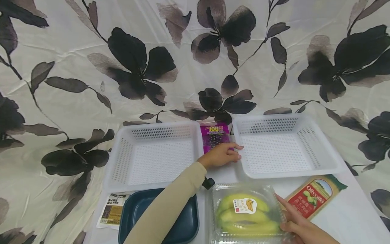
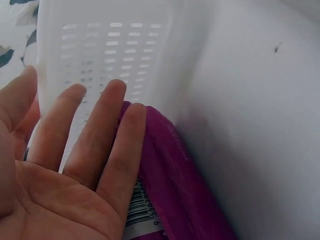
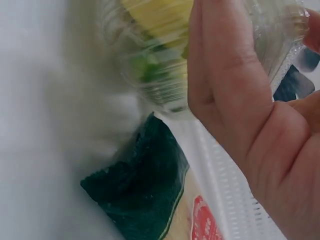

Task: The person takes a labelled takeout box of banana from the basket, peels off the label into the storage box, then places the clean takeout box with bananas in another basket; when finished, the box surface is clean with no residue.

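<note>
My left hand (image 1: 222, 154) reaches across the middle with fingers extended, its fingertips at the left rim of the right-hand white basket (image 1: 274, 145). In the left wrist view, those fingers lie in front of a purple packet (image 2: 175, 170) and the basket's slotted wall (image 2: 120, 45); contact with either is hard to tell. At the lower right, my right hand (image 1: 300, 222) grips the right side of a transparent plastic box (image 1: 219, 189) holding yellow bananas (image 1: 243, 220). In the right wrist view, the fingers and thumb are round the blurred box, which is tilted.
Another white basket (image 1: 164, 162) stands on the left. Below it are a dark blue tray (image 1: 146, 206), partly behind my left sleeve, and a white-and-brown packet (image 1: 112, 210). A pasta packet (image 1: 313, 196) with a red label lies at right. Floral cloth (image 1: 182, 74) hangs behind.
</note>
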The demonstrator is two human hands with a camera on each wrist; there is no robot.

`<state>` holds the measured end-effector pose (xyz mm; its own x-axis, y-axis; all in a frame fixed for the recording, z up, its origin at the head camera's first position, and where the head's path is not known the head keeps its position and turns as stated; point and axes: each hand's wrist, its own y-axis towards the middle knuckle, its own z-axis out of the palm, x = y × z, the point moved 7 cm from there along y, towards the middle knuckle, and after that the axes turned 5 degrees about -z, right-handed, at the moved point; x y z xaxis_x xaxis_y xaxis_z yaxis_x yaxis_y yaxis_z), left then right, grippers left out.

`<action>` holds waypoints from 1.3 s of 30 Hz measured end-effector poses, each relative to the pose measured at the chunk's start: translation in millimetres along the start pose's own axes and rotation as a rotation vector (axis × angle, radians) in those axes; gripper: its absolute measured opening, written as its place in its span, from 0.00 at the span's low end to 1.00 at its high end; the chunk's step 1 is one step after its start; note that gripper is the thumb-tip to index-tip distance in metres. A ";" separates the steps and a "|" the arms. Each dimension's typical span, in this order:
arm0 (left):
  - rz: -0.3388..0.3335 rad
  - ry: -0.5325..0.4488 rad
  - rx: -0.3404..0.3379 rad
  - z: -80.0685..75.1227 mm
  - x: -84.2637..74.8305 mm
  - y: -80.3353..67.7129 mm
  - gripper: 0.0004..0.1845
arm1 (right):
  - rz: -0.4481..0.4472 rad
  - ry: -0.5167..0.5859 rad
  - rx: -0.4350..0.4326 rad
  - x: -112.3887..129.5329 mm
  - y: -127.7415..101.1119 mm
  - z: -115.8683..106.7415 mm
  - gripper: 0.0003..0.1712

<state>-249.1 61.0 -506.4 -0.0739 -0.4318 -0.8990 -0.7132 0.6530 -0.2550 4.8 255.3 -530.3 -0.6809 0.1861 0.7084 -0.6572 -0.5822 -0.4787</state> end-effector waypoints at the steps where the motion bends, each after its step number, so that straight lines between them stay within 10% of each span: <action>1: -0.008 -0.015 0.005 -0.2 -0.3 -0.7 0.24 | 0.001 -0.022 -0.010 -0.6 1.1 -0.3 0.46; 20: -0.157 -0.269 0.127 -1.7 8.2 -1.6 0.27 | -0.007 -0.240 -0.105 0.0 13.4 -0.9 0.50; 28: -0.163 -0.289 0.140 -1.0 10.4 -0.2 0.26 | -0.001 -0.524 -0.238 4.1 23.2 2.3 0.53; 39: -0.199 -0.246 0.158 -4.1 -2.9 -7.8 0.29 | -0.005 -0.519 -0.286 4.1 29.1 5.0 0.51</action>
<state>-246.2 54.6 -500.4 0.2391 -0.4100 -0.8802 -0.5788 0.6677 -0.4682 -15.4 235.1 -538.7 -0.4781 -0.2650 0.8374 -0.7700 -0.3321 -0.5448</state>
